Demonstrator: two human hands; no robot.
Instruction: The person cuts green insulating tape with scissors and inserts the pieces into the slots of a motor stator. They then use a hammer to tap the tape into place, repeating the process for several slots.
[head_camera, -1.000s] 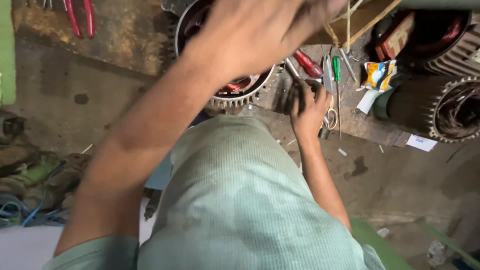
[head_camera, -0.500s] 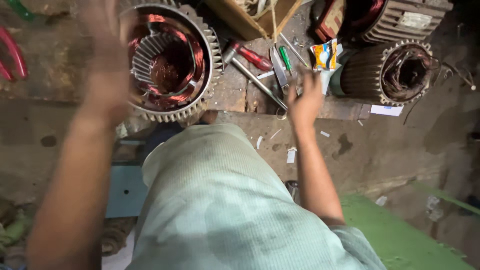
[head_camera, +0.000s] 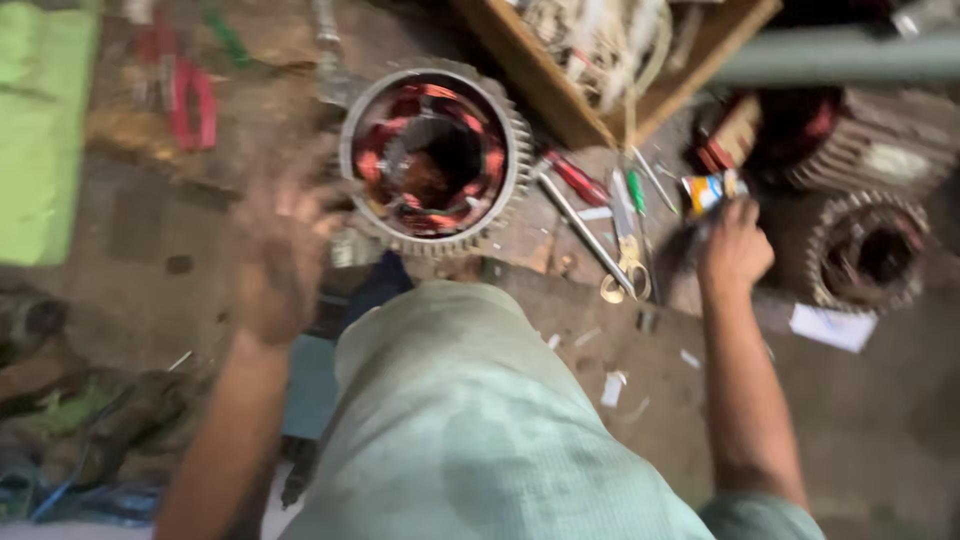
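Filling the lower centre of the view, the person's pale green shirt (head_camera: 470, 430) hides the near edge of the bench (head_camera: 150, 240) and whatever lies under it. Next in size, the ribbed motor stator (head_camera: 436, 158) with copper-red windings sits on the bench at upper centre, bore facing up. A second, darker stator (head_camera: 866, 252) lies at the right edge, a white paper slip (head_camera: 828, 326) just beside it. A wooden box (head_camera: 600, 60) of pale wire stands behind the tools. A green cloth (head_camera: 40, 140) covers the far left.

The left hand (head_camera: 285, 250) is blurred, hovering just left of the ribbed stator's rim; fingers look loosely spread, grip on nothing, contact cannot be told. The right hand (head_camera: 735, 250) rests on the bench between the tools and the darker stator, fingers curled; whether its grip is clamped on anything cannot be told.

Smaller items: red-handled pliers (head_camera: 190, 100), scissors (head_camera: 626, 250), a red-handled screwdriver (head_camera: 574, 178), a green-handled screwdriver (head_camera: 636, 192), a small coloured packet (head_camera: 708, 190).

Against the earlier frame, the left hand has dropped from over the stator to its left flank; the right hand remains beside the tools.
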